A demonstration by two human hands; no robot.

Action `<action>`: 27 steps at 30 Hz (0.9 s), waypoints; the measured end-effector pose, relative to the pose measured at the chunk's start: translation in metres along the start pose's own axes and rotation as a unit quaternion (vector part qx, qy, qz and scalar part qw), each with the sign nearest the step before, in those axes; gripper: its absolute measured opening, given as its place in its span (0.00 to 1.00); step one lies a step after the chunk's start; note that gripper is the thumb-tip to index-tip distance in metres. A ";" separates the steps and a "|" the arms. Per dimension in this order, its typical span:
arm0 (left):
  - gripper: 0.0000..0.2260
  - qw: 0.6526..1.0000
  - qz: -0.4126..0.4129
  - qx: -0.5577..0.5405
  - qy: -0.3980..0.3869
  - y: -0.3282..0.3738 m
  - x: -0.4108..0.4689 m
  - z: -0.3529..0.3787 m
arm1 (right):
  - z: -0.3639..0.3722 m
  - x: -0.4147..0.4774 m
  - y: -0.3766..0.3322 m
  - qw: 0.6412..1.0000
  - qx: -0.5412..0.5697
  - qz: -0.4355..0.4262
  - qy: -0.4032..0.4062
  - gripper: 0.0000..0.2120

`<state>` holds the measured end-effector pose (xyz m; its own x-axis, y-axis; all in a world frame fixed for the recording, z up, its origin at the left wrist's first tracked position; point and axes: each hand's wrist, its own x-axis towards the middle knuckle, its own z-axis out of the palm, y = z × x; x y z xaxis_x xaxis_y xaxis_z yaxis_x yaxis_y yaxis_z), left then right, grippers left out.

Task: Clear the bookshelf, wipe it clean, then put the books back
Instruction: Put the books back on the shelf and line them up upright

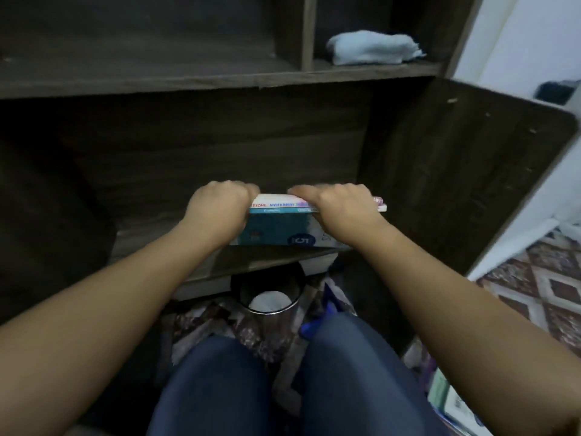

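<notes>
Both hands on the books [283, 223]: left hand [220, 212] grips their left end, right hand [342, 209] curls over the top, mid lower shelf [169, 237]. The cloth [374, 47] lies far right above, so wiping looks done and restocking barely started.

A white book spine [276, 203] is showing "TAMBAHAN" in red capitals and a partly covered "TINGKA" in blue, both upside down to the camera. The teal book cover [270, 231] below is displaying "ICT" on a white badge, likewise inverted. Smaller spine print is staying illegible.
</notes>
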<state>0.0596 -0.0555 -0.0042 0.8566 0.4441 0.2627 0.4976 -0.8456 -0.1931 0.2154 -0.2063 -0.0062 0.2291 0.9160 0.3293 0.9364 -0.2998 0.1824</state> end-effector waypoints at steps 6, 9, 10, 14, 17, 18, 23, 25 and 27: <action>0.22 0.988 -0.036 0.059 0.138 -0.057 -0.023 0.052 | 0.063 0.059 -0.046 0.989 0.058 -0.100 0.093 0.30; 0.23 0.992 -0.047 0.052 0.106 -0.070 -0.039 0.098 | 0.102 0.068 -0.072 0.986 0.106 -0.123 0.021 0.29; 0.23 0.994 -0.053 0.043 0.080 -0.072 -0.045 0.113 | 0.114 0.067 -0.079 0.986 0.114 -0.122 -0.013 0.29; 0.22 0.998 -0.044 0.042 0.003 -0.076 -0.064 0.161 | 0.155 0.053 -0.093 0.980 0.091 -0.123 -0.128 0.30; 0.23 0.995 -0.053 0.032 -0.082 -0.081 -0.072 0.175 | 0.179 0.048 -0.085 0.959 0.127 -0.130 -0.217 0.32; 0.24 0.992 -0.055 0.024 -0.113 -0.083 -0.073 0.180 | 0.183 0.046 -0.079 0.949 0.131 -0.131 -0.254 0.34; 0.36 0.992 -0.008 0.011 -0.129 -0.095 -0.082 0.192 | 0.195 0.046 -0.067 0.934 0.142 -0.139 -0.295 0.42; 0.38 0.995 0.010 0.021 -0.095 -0.096 -0.081 0.195 | 0.197 0.050 -0.067 0.936 0.135 -0.144 -0.293 0.39; 0.40 0.995 0.009 0.004 -0.096 -0.093 -0.077 0.189 | 0.194 0.055 -0.068 0.939 0.130 -0.139 -0.286 0.35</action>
<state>-0.0270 0.0450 -0.1854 0.8757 0.4773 0.0727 0.4816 -0.8524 -0.2038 0.2160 -0.0842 -0.1806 0.0025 0.9647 -0.2635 0.9974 -0.0213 -0.0686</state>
